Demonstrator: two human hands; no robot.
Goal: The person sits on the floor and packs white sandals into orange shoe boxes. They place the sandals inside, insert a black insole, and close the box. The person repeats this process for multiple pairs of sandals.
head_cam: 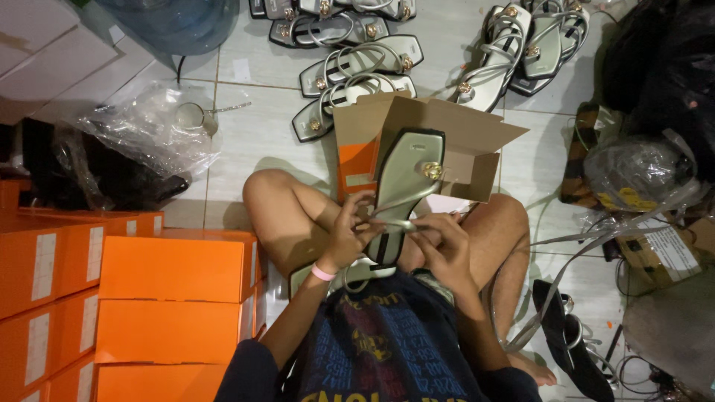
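**Both hands on a strappy sandal, held over your lap**

You sit cross-legged on a tiled floor point(253, 134), looking down. The sandal point(406, 186) is in front of your chest, toe pointing away from you toward an open cardboard box point(462, 141) just beyond your knees. It is a flat, pale metallic sandal with a dark edge, thin straps and a round gold ornament near the toe.

It looks light, with a fairly stiff sole, while the straps look thin and floppy. The sole edges seem the firmest place to grip; the ornament could snag.

Your left hand point(346, 227) is curled around the sandal's left edge, fingers pinching a strap. Your right hand point(443, 242) is closed narrowly on the strap end at the right edge.

Orange boxes point(175, 298) are stacked to your left; more sandals point(357, 71) lie on the floor ahead.
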